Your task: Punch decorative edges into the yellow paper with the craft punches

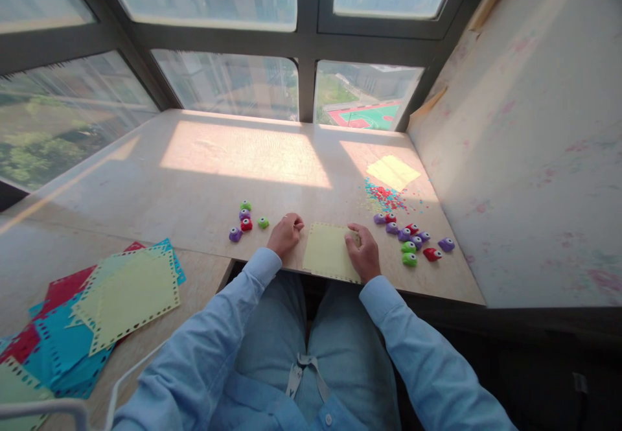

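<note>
A pale yellow sheet of paper [328, 249] with small holes punched along its edges lies at the front edge of the table. My right hand [363, 251] is curled over the sheet's right side, thumb and fingers around that edge. Just left of the paper, my left hand [286, 235] is closed with the fingertips together; whatever it holds, if anything, is hidden. Small craft hole punches in green, purple and red sit near both hands: a red punch [246, 224] among several on the left, and a green punch [409, 260] among several on the right.
A heap of red, blue and yellow paper bits [383, 196] lies at the right, with yellow paper [393, 172] behind it. Punched coloured sheets [136, 288] are piled at the left beside a white cable [129, 372]. Windows stand behind, a wall [525, 191] at right.
</note>
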The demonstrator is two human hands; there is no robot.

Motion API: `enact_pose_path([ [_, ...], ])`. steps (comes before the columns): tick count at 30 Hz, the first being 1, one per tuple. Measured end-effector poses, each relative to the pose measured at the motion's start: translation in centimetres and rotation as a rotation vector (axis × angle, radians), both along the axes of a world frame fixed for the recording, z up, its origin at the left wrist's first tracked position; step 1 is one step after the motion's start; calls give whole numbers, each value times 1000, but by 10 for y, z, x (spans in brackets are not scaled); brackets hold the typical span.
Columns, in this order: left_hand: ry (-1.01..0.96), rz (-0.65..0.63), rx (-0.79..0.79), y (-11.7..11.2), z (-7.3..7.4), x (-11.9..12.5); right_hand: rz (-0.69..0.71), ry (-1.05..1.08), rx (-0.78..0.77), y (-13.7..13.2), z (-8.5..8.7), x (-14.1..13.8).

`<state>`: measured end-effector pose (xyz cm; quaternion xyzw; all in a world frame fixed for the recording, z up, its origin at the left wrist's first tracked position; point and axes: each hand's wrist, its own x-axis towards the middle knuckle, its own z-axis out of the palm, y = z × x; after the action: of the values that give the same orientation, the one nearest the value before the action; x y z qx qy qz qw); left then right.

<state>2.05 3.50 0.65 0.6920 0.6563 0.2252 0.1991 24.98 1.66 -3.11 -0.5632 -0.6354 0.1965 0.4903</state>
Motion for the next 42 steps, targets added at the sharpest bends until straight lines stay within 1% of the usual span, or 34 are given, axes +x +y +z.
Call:
enact_pose_path([
  [5,-76,21,8,1,-1,-1,8,-4,-1,0,1,0],
  [11,-128,2,6,2,0,0,11,3,-8,-1,1,0],
  [14,-179,4,18,3,-4,-1,9,5,-6,-1,0,0],
  [18,-326,21,42,5,-11,-5,10,1,-3,-1,0,0],
  [20,-356,29,45,5,-13,-8,11,3,-3,-1,1,0],
  [22,-304,7,68,5,-13,-11,13,7,-6,-1,1,1],
  [24,-210,-53,92,4,-11,-14,15,10,-10,-1,1,1],
  [26,-134,-106,86,5,-9,-14,14,11,-15,-1,1,0],
  [28,-90,-129,60,6,-7,-14,11,12,-20,-1,2,0],
  [35,58,-150,-10,9,0,-7,12,11,-19,-2,2,1],
  [42,219,-127,24,0,7,3,7,12,-19,-2,3,1],
])
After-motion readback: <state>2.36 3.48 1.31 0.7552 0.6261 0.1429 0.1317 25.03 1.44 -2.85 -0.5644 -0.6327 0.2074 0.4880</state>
